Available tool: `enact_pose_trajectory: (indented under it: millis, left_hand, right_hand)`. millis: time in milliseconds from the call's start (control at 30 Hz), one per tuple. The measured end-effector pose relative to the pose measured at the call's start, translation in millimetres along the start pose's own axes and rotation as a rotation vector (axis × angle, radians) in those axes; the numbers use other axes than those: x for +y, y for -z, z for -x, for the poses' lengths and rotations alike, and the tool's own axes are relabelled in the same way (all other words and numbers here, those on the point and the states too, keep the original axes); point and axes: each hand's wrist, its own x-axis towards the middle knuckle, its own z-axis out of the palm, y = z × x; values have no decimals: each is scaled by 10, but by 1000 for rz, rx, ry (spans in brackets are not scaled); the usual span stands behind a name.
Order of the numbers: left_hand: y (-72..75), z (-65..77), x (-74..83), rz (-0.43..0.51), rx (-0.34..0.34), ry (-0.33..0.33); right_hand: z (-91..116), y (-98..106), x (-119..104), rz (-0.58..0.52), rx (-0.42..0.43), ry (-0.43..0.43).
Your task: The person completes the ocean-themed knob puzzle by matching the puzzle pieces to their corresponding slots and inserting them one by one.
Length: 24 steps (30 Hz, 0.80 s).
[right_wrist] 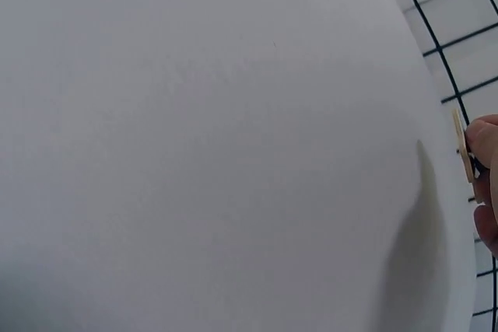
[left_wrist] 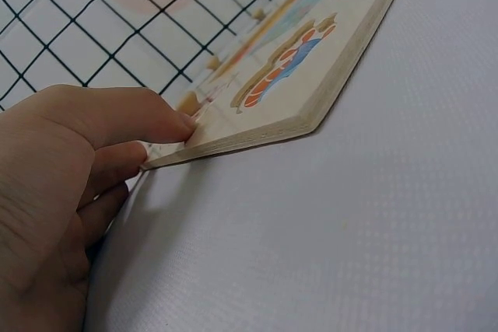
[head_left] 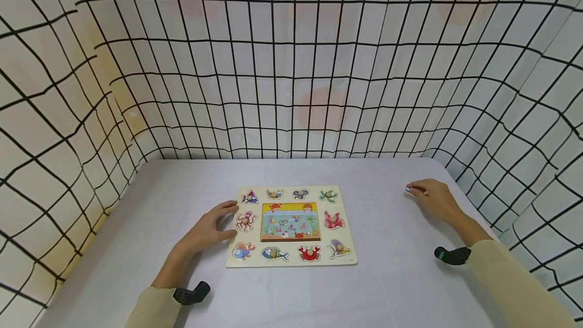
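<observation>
A wooden puzzle board (head_left: 291, 196) lies flat on the table, its sea-animal shapes ringing an aquarium picture (head_left: 290, 221). My left hand (head_left: 211, 227) touches the board's left edge, with thumb and fingers spread apart. In the left wrist view the thumb (left_wrist: 167, 118) meets the edge beside the lower-left orange-and-blue shape (left_wrist: 288, 64), which shows no knob. Away to the right, my right hand (head_left: 434, 199) pinches a small, thin puzzle piece (head_left: 408, 190). The right wrist view catches that piece (right_wrist: 463, 145) edge-on at the fingertips; its picture cannot be made out.
A white cloth covers the table (head_left: 387, 287). Black netting (head_left: 293, 75) over pale walls closes off the back and both sides. The right hand is near the table's right edge. Each wrist wears a black device, the left device (head_left: 192, 293) near the board's lower-left corner.
</observation>
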Motion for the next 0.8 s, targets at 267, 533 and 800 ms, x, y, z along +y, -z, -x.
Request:
enact_pose_trajectory:
  millis: [267,533,800]
  left_hand:
    - [-6,5,11,-5,3,8]
    - [-16,21,17,5,-4,15]
    - [-12,4,19,-6,-1,5]
  right_hand:
    - [-80,-79,-334,-29,2,74]
    - [-134,-182,-701,-59,-55,122]
    - [-212,-370,-1122,-130,-96,254]
